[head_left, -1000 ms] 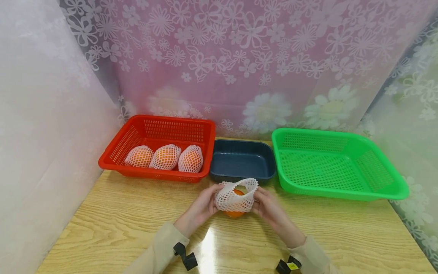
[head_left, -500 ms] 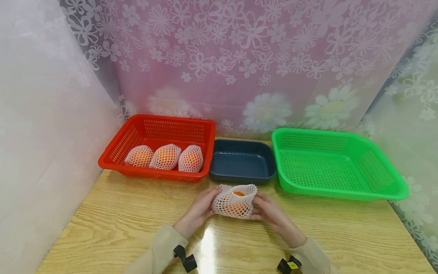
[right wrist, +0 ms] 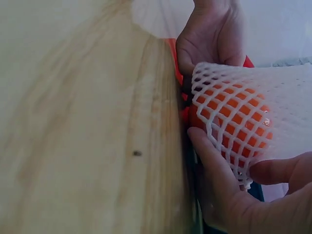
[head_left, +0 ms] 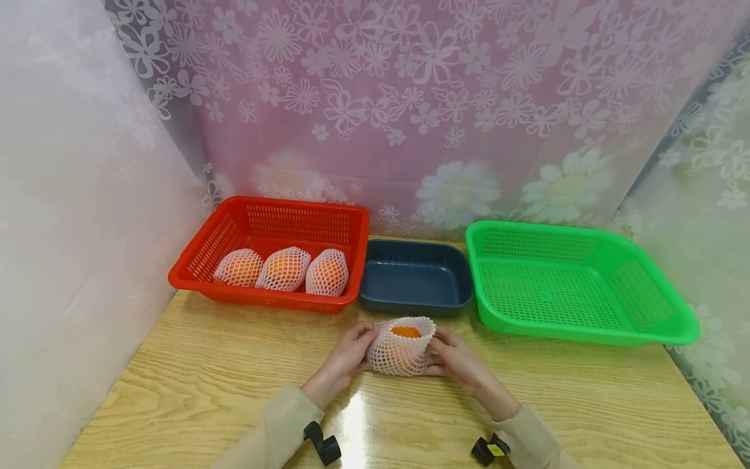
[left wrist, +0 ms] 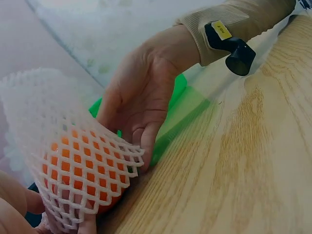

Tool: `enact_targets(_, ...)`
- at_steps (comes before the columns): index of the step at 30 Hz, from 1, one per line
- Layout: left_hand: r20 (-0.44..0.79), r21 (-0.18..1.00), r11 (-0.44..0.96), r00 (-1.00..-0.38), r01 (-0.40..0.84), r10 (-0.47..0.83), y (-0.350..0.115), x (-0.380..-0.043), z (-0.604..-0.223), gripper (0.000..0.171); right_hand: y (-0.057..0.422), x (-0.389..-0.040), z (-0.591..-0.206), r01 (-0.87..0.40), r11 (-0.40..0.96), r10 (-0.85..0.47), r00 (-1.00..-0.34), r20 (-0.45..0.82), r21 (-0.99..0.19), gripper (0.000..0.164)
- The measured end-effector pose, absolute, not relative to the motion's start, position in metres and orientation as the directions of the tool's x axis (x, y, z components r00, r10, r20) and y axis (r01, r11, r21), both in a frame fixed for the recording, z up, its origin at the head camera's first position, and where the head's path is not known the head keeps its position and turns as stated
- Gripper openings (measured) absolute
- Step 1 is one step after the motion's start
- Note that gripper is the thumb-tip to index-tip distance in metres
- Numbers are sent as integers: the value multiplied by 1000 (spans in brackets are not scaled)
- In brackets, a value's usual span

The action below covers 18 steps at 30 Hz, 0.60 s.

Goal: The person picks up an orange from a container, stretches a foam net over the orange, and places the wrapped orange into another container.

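A white foam fruit net (head_left: 391, 359) surrounds a shiny orange fruit (head_left: 407, 332) just above the table, in front of the blue basin. The net's mouth faces up and the top of the fruit shows through it. On the left side, my left hand (head_left: 347, 355) grips the net; its fingers are partly hidden behind the mesh. Opposite it, my right hand (head_left: 463, 365) holds the net's right side. In the right wrist view the right thumb (right wrist: 275, 170) and a finger pinch the mesh. Bare fruit shows at the net's lower end in the left wrist view.
At the back left stands a red basket (head_left: 266, 298) with three netted orange fruits (head_left: 284, 269) in it. A dark blue basin (head_left: 416, 277) sits between it and a green basket (head_left: 545, 277) on the right. The wooden table (head_left: 205, 365) stretches in front of them.
The net has come down over the fruit, whose lower part was bare a second ago. Its mouth has rounded and tipped upright. Both hands have stayed at its sides.
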<state>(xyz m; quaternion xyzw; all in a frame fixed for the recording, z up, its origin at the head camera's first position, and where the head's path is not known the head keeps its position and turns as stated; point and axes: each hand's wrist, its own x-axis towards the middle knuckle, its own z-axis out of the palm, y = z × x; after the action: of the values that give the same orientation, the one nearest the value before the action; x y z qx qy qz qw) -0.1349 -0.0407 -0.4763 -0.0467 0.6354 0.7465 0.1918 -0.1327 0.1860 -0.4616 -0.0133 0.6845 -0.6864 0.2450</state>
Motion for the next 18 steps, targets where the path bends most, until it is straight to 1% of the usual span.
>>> enact_targets(4,-293,931,-160,-932,-329,212,-38,-135,-475,27,185,-132,-459,313,-8,-398,-872,-284,-950,50)
enact_targets(9,-217,944,-220,-966,-245,142,-29,-137,-467,27,185,-132,-457,302,-92,-452,-862,-230,-949,60)
enact_targets(11,-179,958,-207,-979,-197,101,-25,-139,-463,28,185,-132,-456,298,-114,-462,-861,-215,-948,66)
enact_targets(14,-142,975,-168,-989,-148,50,-20,-141,-457,31,185,-132,-452,284,-131,-479,-857,-191,-950,69)
enact_targets(16,-136,978,-154,-990,-139,32,-19,-142,-454,32,185,-132,-449,270,-127,-502,-847,-173,-954,70)
enact_targets(18,-140,973,-179,-989,-146,46,-18,-142,-452,30,185,-132,-445,251,-122,-532,-834,-150,-960,71)
